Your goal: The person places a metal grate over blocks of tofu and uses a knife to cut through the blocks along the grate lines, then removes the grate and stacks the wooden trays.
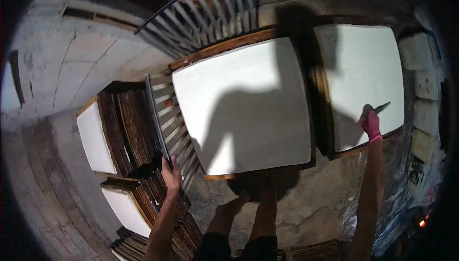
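My left hand (171,173) grips the dark rail of a slatted metal rack (172,114) that lies left of the centre. Before me a white sheet-like slab (247,110) fills a wooden frame (222,48), partly in my shadow. My right hand (371,123), with pink covering on it, is closed on a dark pointed tool, perhaps a knife (383,107). It is over the lower part of a second white slab (365,71) in a wooden frame; whether the tool touches the slab I cannot tell.
Stacked dark wooden frames with white contents (96,139) stand at the left. Another slatted rack (211,13) is beyond the centre frame. Pale blocks or containers (426,81) line the right side. A small orange glow (422,222) shows at lower right. My legs are below the centre frame.
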Available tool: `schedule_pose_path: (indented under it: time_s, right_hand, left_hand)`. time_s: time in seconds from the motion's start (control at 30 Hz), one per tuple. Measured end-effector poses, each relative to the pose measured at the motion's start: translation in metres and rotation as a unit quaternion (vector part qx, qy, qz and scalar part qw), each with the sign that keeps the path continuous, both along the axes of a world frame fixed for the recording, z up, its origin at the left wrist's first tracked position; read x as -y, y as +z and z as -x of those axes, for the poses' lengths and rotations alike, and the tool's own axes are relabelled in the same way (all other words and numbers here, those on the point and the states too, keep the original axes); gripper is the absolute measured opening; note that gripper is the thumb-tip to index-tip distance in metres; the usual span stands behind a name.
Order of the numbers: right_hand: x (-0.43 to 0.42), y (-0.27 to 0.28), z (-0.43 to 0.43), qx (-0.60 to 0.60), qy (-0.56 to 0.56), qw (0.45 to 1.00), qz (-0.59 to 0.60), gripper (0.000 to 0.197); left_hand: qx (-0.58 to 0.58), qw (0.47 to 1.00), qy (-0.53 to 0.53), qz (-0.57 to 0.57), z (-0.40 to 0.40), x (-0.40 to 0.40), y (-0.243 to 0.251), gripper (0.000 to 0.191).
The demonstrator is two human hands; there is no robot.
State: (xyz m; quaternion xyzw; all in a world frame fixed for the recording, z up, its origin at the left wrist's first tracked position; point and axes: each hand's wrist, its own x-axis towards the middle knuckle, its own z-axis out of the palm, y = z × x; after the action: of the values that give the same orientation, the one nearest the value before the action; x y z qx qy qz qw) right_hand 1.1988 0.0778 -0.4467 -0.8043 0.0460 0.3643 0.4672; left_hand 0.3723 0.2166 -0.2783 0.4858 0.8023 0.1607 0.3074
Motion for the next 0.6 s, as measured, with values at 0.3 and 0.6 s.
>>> schedule_pose_path:
  time_s: [0.3,0.6]
  right_hand:
    - [0.036,0.174,0.215,0.257,0.086,0.956,-0.112,0.045]
    - [-0.011,0.347,0.573,-0.086,0.259,0.932,-0.237,0.048]
  left_hand:
    - [0.062,0.987,0.132,-0.075,0.141,-0.026,0.132,0.081]
    - [0.149,0.981,0.113,-0.049,0.204,0.034,0.29,0.048]
